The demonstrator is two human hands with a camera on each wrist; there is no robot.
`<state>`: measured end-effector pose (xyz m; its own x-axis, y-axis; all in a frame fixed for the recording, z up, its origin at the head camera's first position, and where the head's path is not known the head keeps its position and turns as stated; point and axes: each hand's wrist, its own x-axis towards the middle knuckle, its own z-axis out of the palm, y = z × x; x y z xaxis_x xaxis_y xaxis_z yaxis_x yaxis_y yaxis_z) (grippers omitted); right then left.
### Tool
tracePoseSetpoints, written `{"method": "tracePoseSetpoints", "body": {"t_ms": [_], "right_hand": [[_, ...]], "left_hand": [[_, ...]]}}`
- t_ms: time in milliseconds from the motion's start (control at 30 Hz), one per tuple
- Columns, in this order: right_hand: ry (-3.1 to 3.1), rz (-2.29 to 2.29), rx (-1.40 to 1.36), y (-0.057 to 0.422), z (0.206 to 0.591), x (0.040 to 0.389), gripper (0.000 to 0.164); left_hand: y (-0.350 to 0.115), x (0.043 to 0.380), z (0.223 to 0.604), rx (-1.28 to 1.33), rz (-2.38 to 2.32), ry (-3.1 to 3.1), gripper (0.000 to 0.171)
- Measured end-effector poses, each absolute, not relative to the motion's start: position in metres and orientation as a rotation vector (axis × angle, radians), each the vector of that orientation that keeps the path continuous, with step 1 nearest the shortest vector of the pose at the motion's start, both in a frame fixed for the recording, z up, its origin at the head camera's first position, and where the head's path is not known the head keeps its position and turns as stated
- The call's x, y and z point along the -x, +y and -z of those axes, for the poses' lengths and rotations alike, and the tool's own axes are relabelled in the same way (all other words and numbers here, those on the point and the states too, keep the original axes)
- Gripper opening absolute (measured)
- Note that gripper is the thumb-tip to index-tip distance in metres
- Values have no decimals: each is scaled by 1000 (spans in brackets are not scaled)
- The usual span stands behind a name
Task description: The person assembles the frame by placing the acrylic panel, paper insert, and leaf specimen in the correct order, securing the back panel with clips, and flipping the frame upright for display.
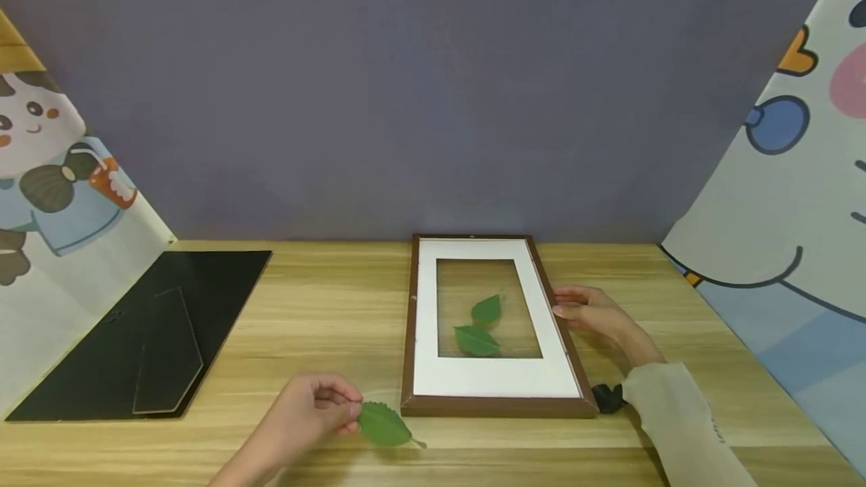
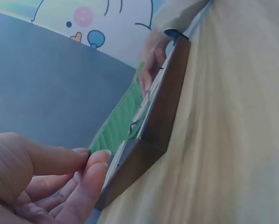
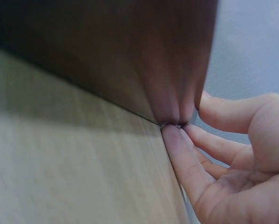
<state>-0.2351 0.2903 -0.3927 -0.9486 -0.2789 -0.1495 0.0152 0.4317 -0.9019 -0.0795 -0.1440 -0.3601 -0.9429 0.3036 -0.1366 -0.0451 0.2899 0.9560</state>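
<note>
My left hand [image 1: 304,415] pinches a green leaf [image 1: 383,424] by one end between thumb and fingers, at the near left corner of a brown picture frame [image 1: 497,406]. The leaf's stalk end points right, and in the left wrist view the leaf overlaps the frame. The frame lies on the table with a white mat [image 1: 497,378] around a clear window. Two more green leaves [image 1: 476,340] lie inside that window. My right hand [image 1: 602,318] holds the frame's right side; in the right wrist view, the thumb [image 3: 228,112] is at its upper edge and fingertips are at its bottom edge.
On the left of the wooden table [image 1: 325,307] lies a black backing board [image 1: 223,291] with a stand flap. A small black object [image 1: 607,398] is near the right sleeve [image 1: 683,419]. A grey wall [image 1: 419,96] rises behind, with cartoon-printed panels at both sides.
</note>
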Motion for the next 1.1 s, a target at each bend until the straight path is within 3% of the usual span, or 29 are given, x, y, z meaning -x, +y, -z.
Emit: {"method": "tracePoseSetpoints", "body": {"t_ms": [500, 1100], "right_hand": [[2396, 1552, 201, 287, 393, 232, 59], [2406, 1517, 209, 288, 390, 234, 60]], "left_hand": [[-105, 124, 340, -395, -1811, 2290, 14], [-59, 189, 350, -92, -1847, 2350, 5]]}}
